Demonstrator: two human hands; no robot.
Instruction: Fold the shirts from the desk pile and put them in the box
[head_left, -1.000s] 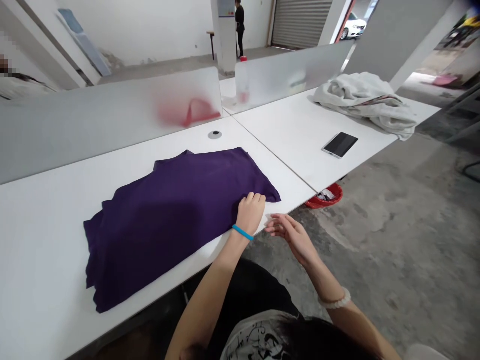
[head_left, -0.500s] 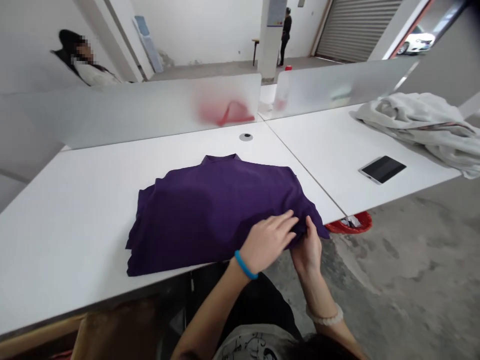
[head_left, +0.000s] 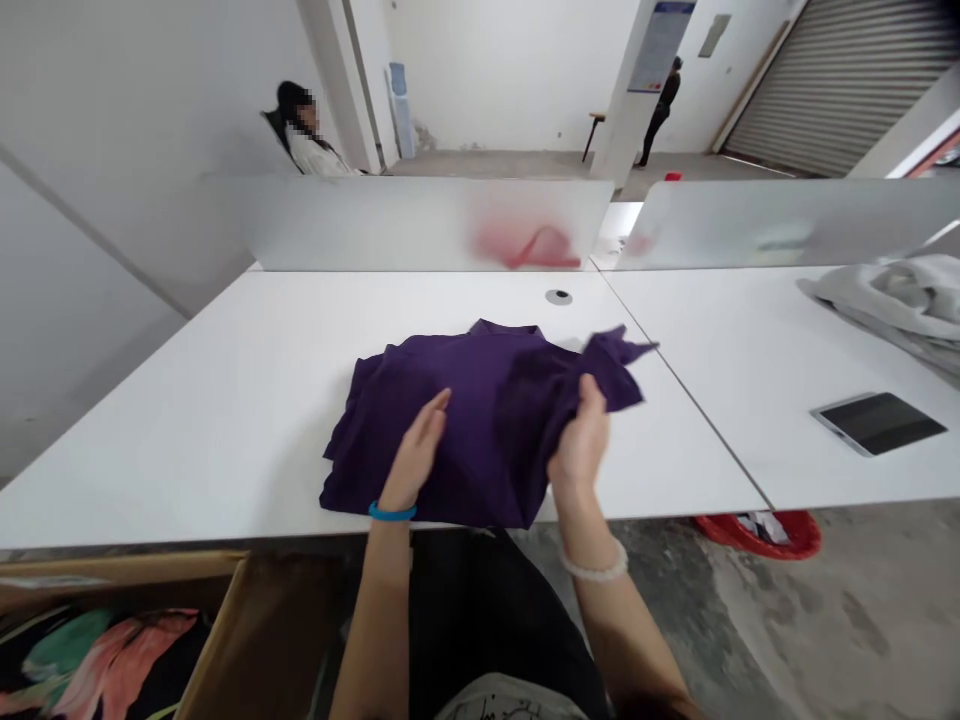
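Note:
A dark purple garment (head_left: pixel 480 420) lies partly folded near the front edge of a white table (head_left: pixel 225 420). My left hand (head_left: pixel 414 458), with a blue band at the wrist, rests flat on the cloth with its fingers stretched out. My right hand (head_left: pixel 580 445), with a white bead bracelet, is closed on the garment's right side and holds that part lifted and turned toward the middle.
A dark tablet (head_left: pixel 877 422) and a heap of pale cloth (head_left: pixel 892 300) lie on the neighbouring table to the right. A red basket (head_left: pixel 757 530) sits on the floor below. A cardboard box (head_left: pixel 120 630) with patterned fabric is at bottom left. Frosted dividers (head_left: pixel 420 222) stand behind; one person sits and another stands beyond.
My right hand has gripped the garment's right part and lifted it inward. My left hand slid left and flattened on the cloth. The view swung left.

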